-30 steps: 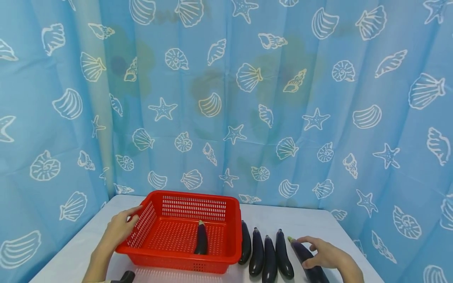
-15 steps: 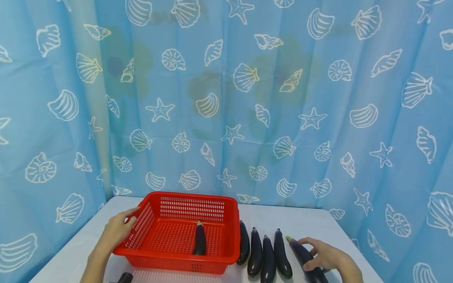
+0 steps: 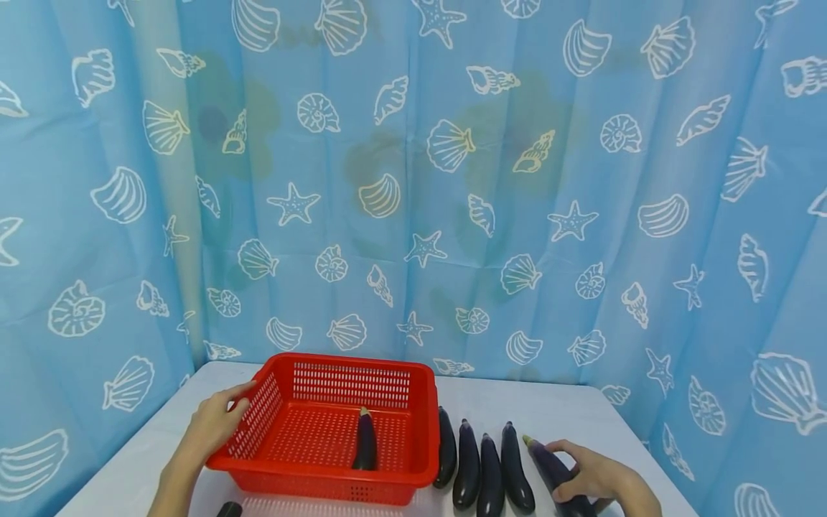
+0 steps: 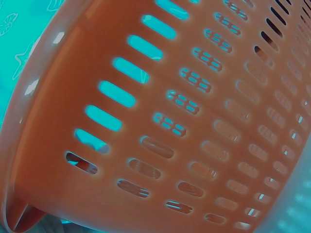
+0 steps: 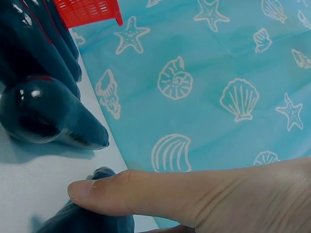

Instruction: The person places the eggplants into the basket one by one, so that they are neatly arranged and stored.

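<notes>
My right hand (image 3: 591, 474) grips a dark purple eggplant (image 3: 545, 463) with a green stem end, rightmost on the white table. In the right wrist view the thumb (image 5: 104, 194) lies across this eggplant (image 5: 87, 218); the other fingers are mostly hidden. At the left side of a red plastic basket (image 3: 323, 470), my left hand (image 3: 216, 424) has its index finger stretched to the rim and its thumb spread below. The left wrist view is filled by the basket's slotted wall (image 4: 160, 107). One eggplant (image 3: 365, 444) lies inside the basket.
Several more eggplants (image 3: 489, 477) lie side by side between the basket and my right hand. A blue curtain (image 3: 413, 215) with white shells hangs behind the white table (image 3: 517, 391). A small black object (image 3: 230, 510) shows at the bottom edge, left of centre.
My right hand has closed its thumb and fingers further round the rightmost eggplant. The left hand stays at the basket's side; the head view has shifted slightly.
</notes>
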A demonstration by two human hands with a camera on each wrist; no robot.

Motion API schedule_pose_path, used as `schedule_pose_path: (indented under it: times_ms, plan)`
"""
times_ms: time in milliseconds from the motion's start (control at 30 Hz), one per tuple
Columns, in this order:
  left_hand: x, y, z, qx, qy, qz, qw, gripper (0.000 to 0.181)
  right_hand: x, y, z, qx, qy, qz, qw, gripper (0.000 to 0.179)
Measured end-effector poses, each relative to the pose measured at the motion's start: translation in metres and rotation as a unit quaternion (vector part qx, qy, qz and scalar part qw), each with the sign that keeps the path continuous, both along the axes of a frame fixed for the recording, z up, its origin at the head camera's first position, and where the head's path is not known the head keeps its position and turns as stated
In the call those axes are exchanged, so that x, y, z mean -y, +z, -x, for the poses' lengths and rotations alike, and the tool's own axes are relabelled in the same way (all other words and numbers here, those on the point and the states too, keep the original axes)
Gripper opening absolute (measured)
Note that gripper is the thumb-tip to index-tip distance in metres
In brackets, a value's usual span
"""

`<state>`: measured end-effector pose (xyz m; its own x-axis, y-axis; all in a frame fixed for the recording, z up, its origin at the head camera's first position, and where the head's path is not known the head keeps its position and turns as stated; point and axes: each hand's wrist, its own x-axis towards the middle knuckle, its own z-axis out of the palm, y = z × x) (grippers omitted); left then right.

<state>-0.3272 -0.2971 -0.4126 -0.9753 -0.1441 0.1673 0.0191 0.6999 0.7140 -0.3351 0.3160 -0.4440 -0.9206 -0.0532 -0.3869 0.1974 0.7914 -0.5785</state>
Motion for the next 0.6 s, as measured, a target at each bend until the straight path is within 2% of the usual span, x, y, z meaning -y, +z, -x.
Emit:
schedule_pose_path:
  times_ms: [100,133,600]
  plan:
    - [0.000,0.000,0.000,0.002,0.002,0.000,1.0000,0.049,0.001,0.002,-0.002,0.000,0.000,0.003,1.0000,0.074]
    - [-0.001,0.001,0.000,0.002,0.001,-0.002,1.0000,0.049,0.012,0.017,-0.014,0.000,0.001,-0.007,1.0000,0.071]
    - [-0.001,0.001,-0.001,0.004,0.005,-0.002,1.0000,0.049,0.012,0.023,-0.016,-0.005,0.020,0.001,0.9998,0.068]
